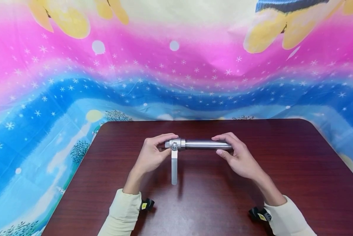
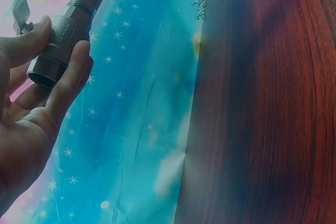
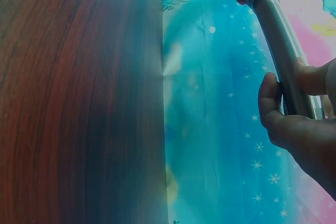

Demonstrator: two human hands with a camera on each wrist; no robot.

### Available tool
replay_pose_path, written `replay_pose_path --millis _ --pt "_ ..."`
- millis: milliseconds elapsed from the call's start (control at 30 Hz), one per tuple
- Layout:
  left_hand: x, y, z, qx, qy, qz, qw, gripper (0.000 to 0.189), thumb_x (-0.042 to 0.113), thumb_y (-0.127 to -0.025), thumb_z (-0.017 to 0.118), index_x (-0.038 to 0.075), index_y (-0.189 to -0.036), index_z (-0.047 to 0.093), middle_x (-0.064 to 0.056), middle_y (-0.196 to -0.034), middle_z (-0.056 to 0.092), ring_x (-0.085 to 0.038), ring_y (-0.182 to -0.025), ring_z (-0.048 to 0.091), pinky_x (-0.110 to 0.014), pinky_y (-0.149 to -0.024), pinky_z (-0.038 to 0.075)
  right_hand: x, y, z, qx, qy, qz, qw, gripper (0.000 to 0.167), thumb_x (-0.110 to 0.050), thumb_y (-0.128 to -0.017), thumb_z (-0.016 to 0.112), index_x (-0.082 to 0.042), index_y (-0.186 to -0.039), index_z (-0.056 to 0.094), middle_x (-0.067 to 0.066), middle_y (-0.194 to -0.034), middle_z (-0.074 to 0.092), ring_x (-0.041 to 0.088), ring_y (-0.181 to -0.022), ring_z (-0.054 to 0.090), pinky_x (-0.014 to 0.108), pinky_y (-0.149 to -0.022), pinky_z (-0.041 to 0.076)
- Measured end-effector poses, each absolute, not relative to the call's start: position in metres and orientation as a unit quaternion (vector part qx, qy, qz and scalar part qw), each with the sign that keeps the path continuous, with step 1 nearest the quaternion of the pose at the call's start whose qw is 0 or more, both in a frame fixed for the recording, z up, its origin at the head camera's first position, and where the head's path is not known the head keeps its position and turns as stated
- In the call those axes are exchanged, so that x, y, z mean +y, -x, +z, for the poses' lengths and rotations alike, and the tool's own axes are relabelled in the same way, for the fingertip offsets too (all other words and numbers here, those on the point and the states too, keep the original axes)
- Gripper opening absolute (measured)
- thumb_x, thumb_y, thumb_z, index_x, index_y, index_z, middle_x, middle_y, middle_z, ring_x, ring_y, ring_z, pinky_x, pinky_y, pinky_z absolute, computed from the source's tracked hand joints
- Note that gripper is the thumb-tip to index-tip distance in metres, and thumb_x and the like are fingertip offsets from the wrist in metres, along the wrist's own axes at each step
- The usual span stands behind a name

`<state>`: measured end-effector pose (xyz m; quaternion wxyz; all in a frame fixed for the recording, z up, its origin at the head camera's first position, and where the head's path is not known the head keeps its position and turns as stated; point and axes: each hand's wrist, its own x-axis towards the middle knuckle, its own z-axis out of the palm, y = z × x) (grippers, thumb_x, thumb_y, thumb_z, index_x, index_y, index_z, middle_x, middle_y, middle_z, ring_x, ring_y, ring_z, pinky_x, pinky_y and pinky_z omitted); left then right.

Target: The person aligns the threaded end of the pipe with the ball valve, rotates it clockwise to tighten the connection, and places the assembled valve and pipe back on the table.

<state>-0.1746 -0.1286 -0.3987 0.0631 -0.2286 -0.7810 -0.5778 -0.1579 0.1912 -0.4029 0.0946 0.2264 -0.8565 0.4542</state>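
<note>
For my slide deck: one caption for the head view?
Two hands hold a metal ball valve with pipe above a dark wooden table.

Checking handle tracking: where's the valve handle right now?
Head view: the handle hangs down from the valve at the pipe's left end, beside the left hand, above the table.

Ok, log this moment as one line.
left hand: grips valve | right hand: grips pipe | handle: points toward person | held above table
</note>
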Motion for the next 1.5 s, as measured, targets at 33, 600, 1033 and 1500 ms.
replay_pose_path --millis 33,600,1033,1500 --pt "-0.1284 0.1744 -0.3983 -0.781 0.229 -0.578 0.064 0.05 -0.018 -0.084 0.071 0.003 -0.129 0.077 -0.016 -0.134 0.075 -0.019 -0.108 0.071 -0.021 -0.083 0.061 0.1913 0.158 -0.4029 -0.857 -0.225 0.453 0.095 0.045 0.001 -0.099 0.072 -0.021 -0.137 0.069 0.003 -0.124 0.065 0.012 -0.088 0.055 0.023 -0.072 0.049" --pt "-0.1302 0.175 -0.4 -0.785 0.232 -0.57 0.068 0.049 -0.017 -0.085 0.071 0.005 -0.128 0.078 -0.013 -0.134 0.075 -0.02 -0.107 0.071 -0.038 -0.085 0.065 0.1918 0.157 -0.4013 -0.855 -0.233 0.457 0.084 0.044 0.0 -0.1 0.071 -0.018 -0.14 0.067 0.005 -0.127 0.064 0.007 -0.097 0.061 0.021 -0.076 0.052" --pt "-0.1301 0.1744 -0.4001 -0.787 0.226 -0.571 0.066 0.049 -0.016 -0.085 0.071 0.006 -0.129 0.078 -0.013 -0.135 0.075 -0.02 -0.108 0.071 -0.036 -0.085 0.065 0.1915 0.1577 -0.403 -0.852 -0.228 0.463 0.087 0.044 0.007 -0.097 0.071 -0.015 -0.134 0.065 0.006 -0.125 0.061 0.012 -0.096 0.057 0.021 -0.076 0.051" --pt "-0.1303 0.174 -0.3993 -0.783 0.23 -0.573 0.067 0.051 -0.018 -0.084 0.072 0.005 -0.128 0.078 -0.013 -0.134 0.075 -0.021 -0.11 0.072 -0.029 -0.085 0.064 0.1912 0.1568 -0.4028 -0.852 -0.224 0.467 0.075 0.042 0.001 -0.1 0.07 -0.018 -0.138 0.065 0.006 -0.126 0.062 0.008 -0.093 0.062 0.021 -0.074 0.054"
